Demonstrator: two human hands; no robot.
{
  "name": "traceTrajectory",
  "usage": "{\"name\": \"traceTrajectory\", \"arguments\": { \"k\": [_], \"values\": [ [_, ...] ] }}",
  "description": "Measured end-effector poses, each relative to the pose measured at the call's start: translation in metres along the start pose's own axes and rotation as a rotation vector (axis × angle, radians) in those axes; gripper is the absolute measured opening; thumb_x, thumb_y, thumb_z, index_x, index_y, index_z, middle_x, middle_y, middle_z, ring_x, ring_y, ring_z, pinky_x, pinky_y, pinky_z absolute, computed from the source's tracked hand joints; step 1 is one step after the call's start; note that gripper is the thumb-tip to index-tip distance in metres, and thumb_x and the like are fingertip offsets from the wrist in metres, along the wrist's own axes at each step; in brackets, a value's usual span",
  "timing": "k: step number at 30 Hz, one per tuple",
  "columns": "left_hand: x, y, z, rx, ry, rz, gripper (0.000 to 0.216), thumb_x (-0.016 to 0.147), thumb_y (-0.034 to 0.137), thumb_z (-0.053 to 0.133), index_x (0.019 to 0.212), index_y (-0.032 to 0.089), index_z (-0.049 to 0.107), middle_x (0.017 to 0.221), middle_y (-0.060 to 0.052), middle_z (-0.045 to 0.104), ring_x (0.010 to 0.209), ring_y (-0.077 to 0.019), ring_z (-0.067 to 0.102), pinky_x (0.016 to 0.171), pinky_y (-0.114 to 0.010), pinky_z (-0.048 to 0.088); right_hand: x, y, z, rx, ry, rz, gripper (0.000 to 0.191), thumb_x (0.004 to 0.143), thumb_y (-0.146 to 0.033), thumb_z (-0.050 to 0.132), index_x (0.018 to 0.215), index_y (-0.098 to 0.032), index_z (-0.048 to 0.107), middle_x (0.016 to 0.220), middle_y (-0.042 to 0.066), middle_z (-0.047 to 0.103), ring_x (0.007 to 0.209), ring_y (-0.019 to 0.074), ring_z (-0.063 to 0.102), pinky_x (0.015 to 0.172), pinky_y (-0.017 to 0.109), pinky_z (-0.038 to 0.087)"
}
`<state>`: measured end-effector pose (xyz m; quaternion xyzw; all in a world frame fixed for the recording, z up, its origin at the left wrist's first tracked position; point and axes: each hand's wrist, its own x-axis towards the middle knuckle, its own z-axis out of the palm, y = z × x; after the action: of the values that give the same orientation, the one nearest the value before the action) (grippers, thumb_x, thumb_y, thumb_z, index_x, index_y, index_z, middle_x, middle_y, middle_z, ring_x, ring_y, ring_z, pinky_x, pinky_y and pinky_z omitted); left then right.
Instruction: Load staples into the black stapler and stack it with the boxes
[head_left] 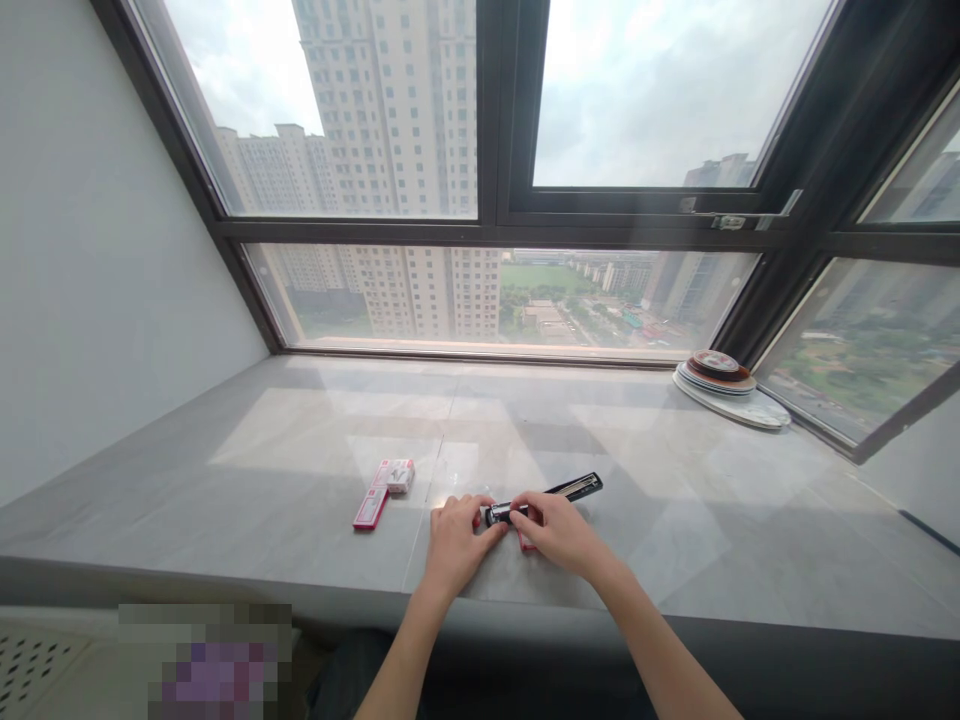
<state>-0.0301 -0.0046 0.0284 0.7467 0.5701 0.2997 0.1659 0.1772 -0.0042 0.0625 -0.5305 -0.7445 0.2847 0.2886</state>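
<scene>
A black stapler [583, 487] with a silver metal channel lies opened out on the grey stone sill, its far arm pointing up and to the right. My left hand [459, 540] curls around its left end, thumb and fingertips closed on it. From the other side my right hand [556, 532] pinches the metal part near the middle, fingers bent over it. Partly covered by my right hand is a small red-edged piece [526, 542], whose kind I cannot make out. Anything small between my fingertips is hidden.
Left of my hands lie a pink-and-white flat box [371, 508] and a small white-and-pink box [400, 476] touching it. Stacked round plates or mats [720, 385] stand at the right, by the window frame [495, 236]. The sill's front edge [360, 583] runs just below my hands.
</scene>
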Motion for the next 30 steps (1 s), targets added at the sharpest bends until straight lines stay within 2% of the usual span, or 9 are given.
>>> {"name": "traceTrajectory", "arguments": {
  "k": [2,5,8,13,16,20,26,28,30],
  "values": [
    [0.000,0.000,0.001,-0.005,-0.003,-0.007,0.028,0.086,0.047,0.068,0.110,0.032,0.070,0.087,0.000,0.067,0.091,-0.0238,0.057,0.082,-0.034,0.033,-0.011,0.011,-0.004,0.109,0.024,0.047,0.033,0.094,-0.049,0.056,0.096,-0.021,0.074,0.067,0.000,0.064,0.064,0.0157,0.056,0.060,0.025,0.036],
    [0.001,-0.001,0.002,-0.010,-0.007,-0.020,0.029,0.086,0.047,0.068,0.112,0.033,0.070,0.086,0.000,0.067,0.090,-0.0235,0.057,0.082,-0.034,0.032,-0.029,0.043,-0.023,0.266,0.027,0.283,0.048,0.090,-0.063,0.058,0.094,-0.017,0.071,0.064,-0.001,0.057,0.053,0.0121,0.047,0.051,0.024,0.032],
    [0.001,-0.002,0.002,-0.019,-0.018,-0.025,0.030,0.087,0.049,0.068,0.112,0.033,0.070,0.086,0.000,0.067,0.091,-0.0235,0.057,0.082,-0.034,0.032,-0.038,0.071,-0.050,0.443,0.013,0.437,0.061,0.084,-0.069,0.063,0.121,-0.020,0.063,0.068,-0.003,0.055,0.043,0.0071,0.033,0.043,0.022,0.022],
    [0.001,-0.002,0.002,-0.026,-0.018,-0.030,0.030,0.087,0.050,0.068,0.112,0.034,0.070,0.086,0.001,0.067,0.093,-0.0240,0.057,0.083,-0.034,0.032,-0.011,0.063,-0.070,0.495,0.015,0.172,0.052,0.081,-0.062,0.070,0.114,-0.021,0.067,0.087,0.001,0.062,0.056,0.0079,0.040,0.050,0.022,0.028],
    [0.001,-0.002,0.003,-0.020,-0.017,-0.023,0.031,0.087,0.051,0.068,0.112,0.034,0.070,0.086,0.001,0.067,0.092,-0.0240,0.057,0.082,-0.034,0.032,0.013,0.037,-0.058,0.291,-0.020,0.004,0.039,0.083,-0.052,0.072,0.108,-0.023,0.070,0.083,-0.001,0.064,0.065,0.0121,0.049,0.060,0.024,0.036],
    [0.002,-0.004,0.005,0.004,-0.025,-0.010,0.029,0.087,0.050,0.067,0.110,0.034,0.070,0.084,0.000,0.065,0.090,-0.0240,0.056,0.080,-0.034,0.032,0.028,0.014,-0.031,0.017,-0.085,-0.114,0.023,0.082,-0.039,0.073,0.098,-0.023,0.070,0.073,-0.004,0.060,0.067,0.0135,0.052,0.062,0.025,0.035],
    [-0.005,0.002,-0.001,-0.003,0.039,0.008,0.030,0.089,0.035,0.062,0.118,0.028,0.063,0.086,-0.001,0.063,0.089,-0.0236,0.057,0.084,-0.037,0.037,0.026,0.019,-0.024,-0.138,-0.065,-0.118,0.017,0.083,-0.029,0.067,0.098,-0.022,0.067,0.078,-0.002,0.061,0.070,0.0140,0.053,0.063,0.025,0.032],
    [-0.008,0.015,-0.003,-0.020,0.045,0.104,0.033,0.087,0.021,0.055,0.118,0.027,0.061,0.095,-0.003,0.064,0.095,-0.0235,0.057,0.088,-0.039,0.039,0.024,0.030,-0.032,-0.140,-0.049,-0.042,0.016,0.084,-0.030,0.065,0.096,-0.021,0.067,0.073,-0.002,0.059,0.067,0.0137,0.051,0.061,0.025,0.031],
    [-0.009,0.032,-0.002,-0.034,-0.049,0.292,0.046,0.078,0.008,0.051,0.117,0.029,0.063,0.110,-0.004,0.065,0.105,-0.0242,0.056,0.093,-0.040,0.040,0.024,0.043,-0.039,-0.125,-0.006,0.051,0.018,0.081,-0.034,0.068,0.093,-0.020,0.065,0.068,-0.004,0.055,0.063,0.0131,0.048,0.059,0.025,0.030]
  ]
}}
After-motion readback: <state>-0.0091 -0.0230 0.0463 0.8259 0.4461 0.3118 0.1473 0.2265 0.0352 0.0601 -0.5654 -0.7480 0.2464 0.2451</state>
